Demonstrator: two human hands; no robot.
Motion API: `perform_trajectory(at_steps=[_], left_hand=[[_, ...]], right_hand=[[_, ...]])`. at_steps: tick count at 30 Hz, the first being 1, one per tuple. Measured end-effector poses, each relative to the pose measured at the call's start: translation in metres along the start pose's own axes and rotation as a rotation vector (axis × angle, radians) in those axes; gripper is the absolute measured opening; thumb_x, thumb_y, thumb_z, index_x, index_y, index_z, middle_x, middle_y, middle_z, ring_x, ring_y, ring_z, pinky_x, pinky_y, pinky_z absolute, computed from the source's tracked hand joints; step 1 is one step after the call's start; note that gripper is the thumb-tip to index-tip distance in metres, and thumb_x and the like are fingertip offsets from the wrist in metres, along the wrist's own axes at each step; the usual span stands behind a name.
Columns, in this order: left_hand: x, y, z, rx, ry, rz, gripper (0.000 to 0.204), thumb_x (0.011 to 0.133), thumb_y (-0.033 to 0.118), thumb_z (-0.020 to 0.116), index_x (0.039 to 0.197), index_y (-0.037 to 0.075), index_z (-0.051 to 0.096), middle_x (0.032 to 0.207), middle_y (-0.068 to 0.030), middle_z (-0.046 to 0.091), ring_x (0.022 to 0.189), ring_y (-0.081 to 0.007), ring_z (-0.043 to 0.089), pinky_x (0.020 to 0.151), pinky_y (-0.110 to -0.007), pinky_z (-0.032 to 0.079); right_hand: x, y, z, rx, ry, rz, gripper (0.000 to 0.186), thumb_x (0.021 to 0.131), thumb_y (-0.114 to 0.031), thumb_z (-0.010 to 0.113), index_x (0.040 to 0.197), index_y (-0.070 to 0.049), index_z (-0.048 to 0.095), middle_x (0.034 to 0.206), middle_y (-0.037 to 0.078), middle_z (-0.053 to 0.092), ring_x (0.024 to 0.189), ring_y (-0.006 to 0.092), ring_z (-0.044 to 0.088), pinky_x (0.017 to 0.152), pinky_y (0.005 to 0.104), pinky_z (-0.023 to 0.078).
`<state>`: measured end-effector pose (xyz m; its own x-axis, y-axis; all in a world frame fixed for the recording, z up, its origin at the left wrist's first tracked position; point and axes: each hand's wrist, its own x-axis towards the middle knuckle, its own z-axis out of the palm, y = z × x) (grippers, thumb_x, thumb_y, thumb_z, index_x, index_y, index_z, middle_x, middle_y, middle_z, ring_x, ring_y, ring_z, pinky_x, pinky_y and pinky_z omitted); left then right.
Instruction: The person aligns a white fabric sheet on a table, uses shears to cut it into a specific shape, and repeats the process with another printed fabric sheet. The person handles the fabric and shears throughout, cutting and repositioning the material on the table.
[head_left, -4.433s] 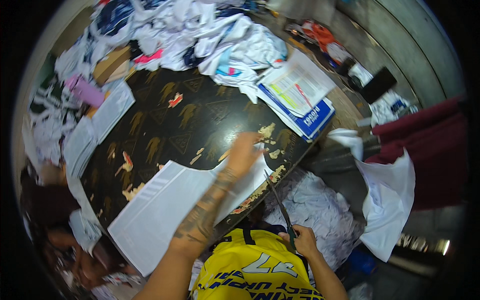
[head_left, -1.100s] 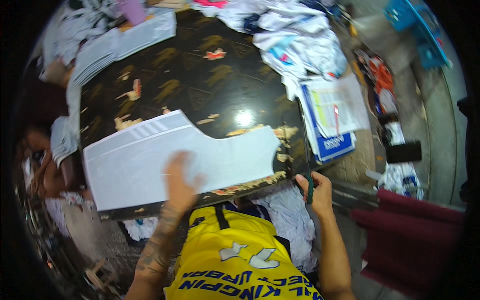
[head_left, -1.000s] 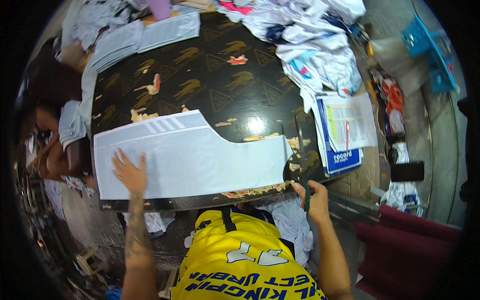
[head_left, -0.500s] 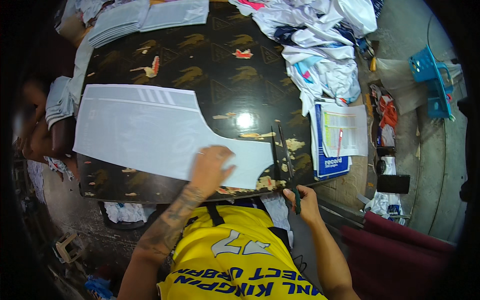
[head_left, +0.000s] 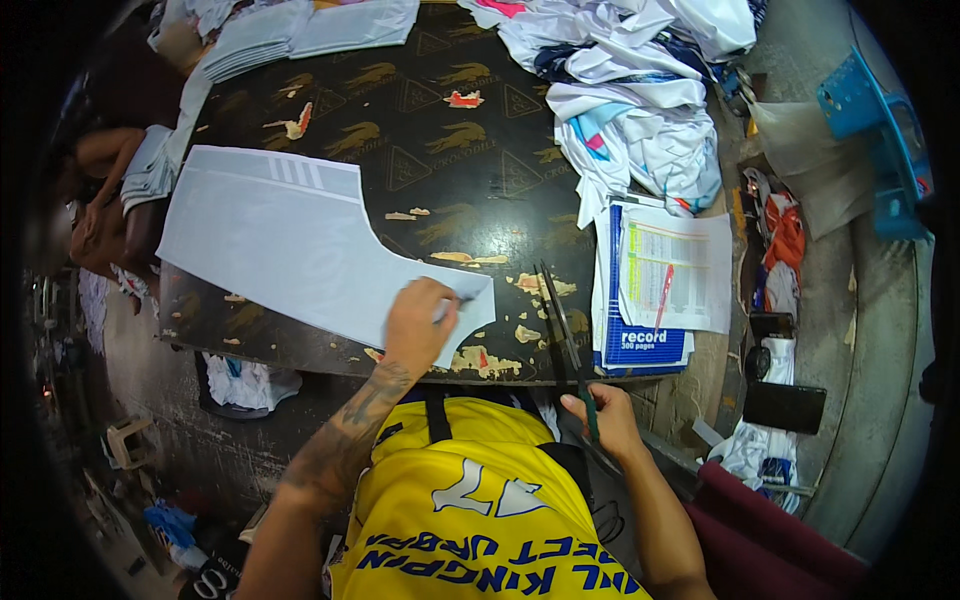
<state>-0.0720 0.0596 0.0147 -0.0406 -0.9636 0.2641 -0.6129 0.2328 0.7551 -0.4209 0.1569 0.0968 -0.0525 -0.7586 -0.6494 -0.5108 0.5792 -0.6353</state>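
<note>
A white fabric panel (head_left: 280,230) with a striped band along its far edge lies on the dark table (head_left: 400,190). My left hand (head_left: 420,322) is on the panel's narrow right end, fingers curled and closed on the cloth, which puckers beside them. Long scissors (head_left: 572,350) with dark green handles are in my right hand (head_left: 612,420) at the table's near edge. Their blades point away from me, slightly parted, to the right of the panel with no cloth between them.
Heaped white garments (head_left: 640,110) cover the far right, with a blue record book (head_left: 655,345) and papers nearer. Folded pale fabric stacks (head_left: 355,28) sit at the far left. Another person's arm (head_left: 105,160) shows beyond the left edge. A blue plastic chair (head_left: 885,140) stands right.
My left hand has gone from a blurred, spread pose to a closed grip on the cloth. The panel's right end has drawn away from the scissors and puckered. The view has shifted slightly.
</note>
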Motion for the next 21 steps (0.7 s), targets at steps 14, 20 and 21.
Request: perform_trajectory(at_steps=[14, 20, 21], left_hand=[[-0.079, 0.0, -0.053, 0.295, 0.148, -0.178, 0.03, 0.088, 0.0, 0.069, 0.118, 0.006, 0.07, 0.112, -0.0116, 0.066, 0.108, -0.0333, 0.063, 0.1, -0.047, 0.046], [-0.082, 0.047, -0.023, 0.348, -0.16, -0.178, 0.023, 0.088, 0.011, 0.072, 0.111, 0.01, 0.07, 0.116, -0.0074, 0.064, 0.119, -0.0282, 0.057, 0.105, -0.048, 0.038], [-0.083, 0.048, -0.024, 0.344, -0.094, -0.119, 0.023, 0.088, 0.012, 0.073, 0.111, 0.01, 0.07, 0.116, -0.0072, 0.063, 0.12, -0.0278, 0.056, 0.105, -0.049, 0.038]], right_hand=[[0.005, 0.021, -0.042, -0.22, -0.568, 0.052, 0.056, 0.089, -0.056, 0.086, 0.101, -0.002, 0.075, 0.076, 0.005, 0.063, 0.073, 0.0161, 0.056, 0.067, 0.036, 0.045], [0.017, -0.003, -0.003, -0.401, -0.652, -0.006, 0.067, 0.087, -0.063, 0.085, 0.114, -0.003, 0.073, 0.076, 0.012, 0.065, 0.071, 0.0252, 0.062, 0.07, 0.0418, 0.047], [0.019, -0.008, 0.007, -0.397, -0.629, 0.023, 0.067, 0.086, -0.063, 0.085, 0.114, -0.003, 0.073, 0.076, 0.012, 0.065, 0.072, 0.025, 0.063, 0.07, 0.0417, 0.048]])
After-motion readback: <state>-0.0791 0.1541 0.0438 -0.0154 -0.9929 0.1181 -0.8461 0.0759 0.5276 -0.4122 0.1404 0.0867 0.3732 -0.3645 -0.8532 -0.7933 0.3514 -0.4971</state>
